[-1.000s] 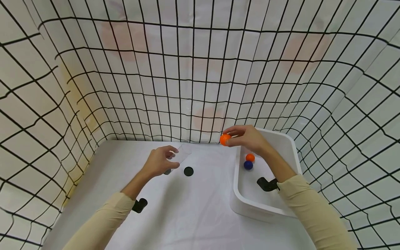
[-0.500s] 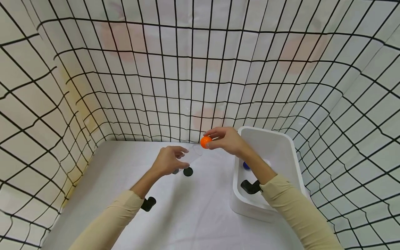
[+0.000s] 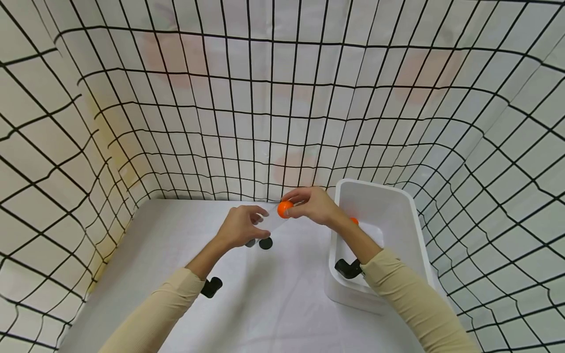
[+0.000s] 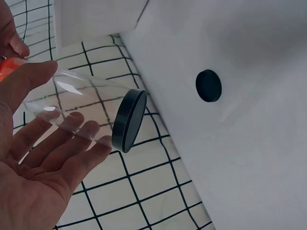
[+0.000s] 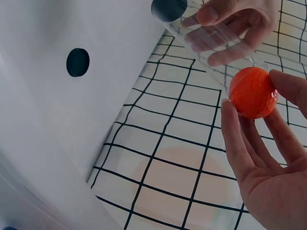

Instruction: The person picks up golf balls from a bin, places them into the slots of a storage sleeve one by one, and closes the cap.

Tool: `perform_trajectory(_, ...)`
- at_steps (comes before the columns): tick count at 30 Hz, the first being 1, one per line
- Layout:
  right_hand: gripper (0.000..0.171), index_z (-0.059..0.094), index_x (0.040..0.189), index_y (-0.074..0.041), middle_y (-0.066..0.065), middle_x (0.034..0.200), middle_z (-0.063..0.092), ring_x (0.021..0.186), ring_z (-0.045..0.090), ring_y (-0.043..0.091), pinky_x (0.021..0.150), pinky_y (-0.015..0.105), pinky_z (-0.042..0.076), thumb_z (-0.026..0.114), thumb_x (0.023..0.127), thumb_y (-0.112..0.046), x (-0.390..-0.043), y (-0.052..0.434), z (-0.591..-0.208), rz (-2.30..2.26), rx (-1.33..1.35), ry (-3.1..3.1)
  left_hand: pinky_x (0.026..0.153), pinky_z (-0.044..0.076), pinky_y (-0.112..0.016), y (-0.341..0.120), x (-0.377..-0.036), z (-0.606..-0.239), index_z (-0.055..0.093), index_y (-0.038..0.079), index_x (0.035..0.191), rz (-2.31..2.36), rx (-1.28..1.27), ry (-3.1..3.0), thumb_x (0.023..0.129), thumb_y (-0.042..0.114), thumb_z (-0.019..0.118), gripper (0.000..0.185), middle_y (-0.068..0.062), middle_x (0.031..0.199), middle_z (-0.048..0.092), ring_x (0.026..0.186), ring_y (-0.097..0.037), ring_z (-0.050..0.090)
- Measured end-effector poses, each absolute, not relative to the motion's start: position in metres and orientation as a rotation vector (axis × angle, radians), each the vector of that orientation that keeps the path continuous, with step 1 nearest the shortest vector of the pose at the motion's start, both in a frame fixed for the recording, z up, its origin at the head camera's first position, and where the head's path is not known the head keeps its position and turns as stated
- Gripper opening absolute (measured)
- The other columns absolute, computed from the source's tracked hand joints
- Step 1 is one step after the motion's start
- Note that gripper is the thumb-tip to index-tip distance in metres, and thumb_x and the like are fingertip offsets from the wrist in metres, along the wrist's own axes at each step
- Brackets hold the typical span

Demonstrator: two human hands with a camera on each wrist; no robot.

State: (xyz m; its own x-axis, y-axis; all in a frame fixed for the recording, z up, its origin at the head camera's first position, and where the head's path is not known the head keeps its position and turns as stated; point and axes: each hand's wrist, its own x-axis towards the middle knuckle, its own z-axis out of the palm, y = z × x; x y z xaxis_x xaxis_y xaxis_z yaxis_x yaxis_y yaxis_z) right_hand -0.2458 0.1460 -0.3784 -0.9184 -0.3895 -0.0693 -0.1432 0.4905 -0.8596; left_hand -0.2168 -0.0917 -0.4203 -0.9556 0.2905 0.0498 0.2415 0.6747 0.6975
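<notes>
Right wrist view: right hand [image 5: 273, 186] pinches orange ball [image 5: 253, 92] at the mouth of tilted clear tube [image 4: 96, 99], left hand [image 4: 41, 179] gripping it. Loading step, apparently; contact unclear. Next calls for alignment, then release.

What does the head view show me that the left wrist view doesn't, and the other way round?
Head view only: the inside of the white bin, with a second orange ball and a black elbow piece, plus the beige sleeves.
Left wrist view only: the palm of the left hand.
Both: the right hand, the held orange ball, the clear tube and the loose dark disc.
</notes>
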Motion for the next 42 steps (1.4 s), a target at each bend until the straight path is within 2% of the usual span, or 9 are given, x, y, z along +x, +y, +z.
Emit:
perform_trajectory(4,0.033,0.076,0.117,-0.019,0.007,0.115,0.074,0.088,0.074,0.025,0.089,0.046,0.059,0.081,0.084,-0.021,-0.2445,0.1441,-0.3798,-1.417,-0.467,2.443,0.080,0.061,-0.038,-0.0906,-0.2172,-0.4203,0.076,0.013,0.112,1.159,0.463,2.819,0.075,0.023,0.088,0.040,-0.008,0.104,0.077,0.098,-0.024,0.072)
perform_trajectory(11,0.034,0.075,0.118,-0.017,0.007,0.115,0.074,0.089,0.073,0.027,0.083,0.037,0.060,0.080,0.085,-0.020,-0.2433,0.1429,-0.3820,-1.404,-0.489,2.440,0.080,0.061,-0.037,-0.0902,-0.2167,-0.4202,0.076,0.012,0.112,1.161,0.474,2.827,0.076,0.023,0.088,0.040,-0.006,0.107,0.077,0.099,-0.026,0.071)
perform_trajectory(17,0.034,0.075,0.118,-0.017,0.006,0.115,0.074,0.092,0.073,0.031,0.082,0.036,0.060,0.080,0.085,-0.019,-0.2433,0.1431,-0.3831,-1.405,-0.490,2.425,0.082,0.060,-0.038,-0.0896,-0.2174,-0.4216,0.077,0.012,0.111,1.156,0.491,2.840,0.076,0.023,0.088,0.039,-0.006,0.107,0.077,0.098,-0.024,0.071)
perform_trajectory(23,0.033,0.076,0.117,-0.019,0.006,0.116,0.074,0.095,0.073,0.034,0.084,0.037,0.060,0.080,0.085,-0.019,-0.2448,0.1443,-0.3852,-1.400,-0.511,2.419,0.085,0.060,-0.040,-0.0890,-0.2176,-0.4220,0.076,0.011,0.112,1.155,0.480,2.832,0.076,0.023,0.088,0.040,-0.007,0.109,0.077,0.103,-0.029,0.072)
perform_trajectory(31,0.033,0.076,0.118,-0.019,0.005,0.116,0.074,0.089,0.073,0.023,0.087,0.043,0.059,0.080,0.085,-0.019,-0.2451,0.1445,-0.3864,-1.398,-0.511,2.406,0.084,0.061,-0.039,-0.0879,-0.2170,-0.4221,0.076,0.011,0.112,1.142,0.475,2.849,0.076,0.021,0.088,0.039,-0.008,0.107,0.077,0.101,-0.026,0.072)
perform_trajectory(35,0.035,0.075,0.119,-0.017,0.006,0.116,0.074,0.092,0.073,0.022,0.088,0.044,0.059,0.080,0.085,-0.019,-0.2451,0.1450,-0.3865,-1.400,-0.512,2.400,0.084,0.061,-0.039,-0.0877,-0.2172,-0.4222,0.076,0.010,0.112,1.136,0.469,2.850,0.075,0.021,0.088,0.040,-0.008,0.107,0.077,0.100,-0.026,0.072)
perform_trajectory(38,0.035,0.075,0.119,-0.018,0.006,0.117,0.074,0.093,0.074,0.021,0.087,0.040,0.060,0.081,0.085,-0.022,-0.2449,0.1452,-0.3864,-1.392,-0.510,2.412,0.079,0.061,-0.036,-0.0880,-0.2179,-0.4222,0.076,0.010,0.112,1.149,0.467,2.845,0.075,0.020,0.088,0.040,-0.008,0.103,0.077,0.093,-0.024,0.071)
perform_trajectory(42,0.035,0.075,0.118,-0.021,0.007,0.118,0.073,0.092,0.074,0.020,0.089,0.040,0.059,0.082,0.084,-0.023,-0.2442,0.1451,-0.3858,-1.384,-0.503,2.429,0.064,0.059,-0.030,-0.0887,-0.2180,-0.4221,0.076,0.010,0.110,1.191,0.465,2.828,0.074,0.018,0.087,0.038,-0.009,0.096,0.076,0.080,-0.019,0.069)
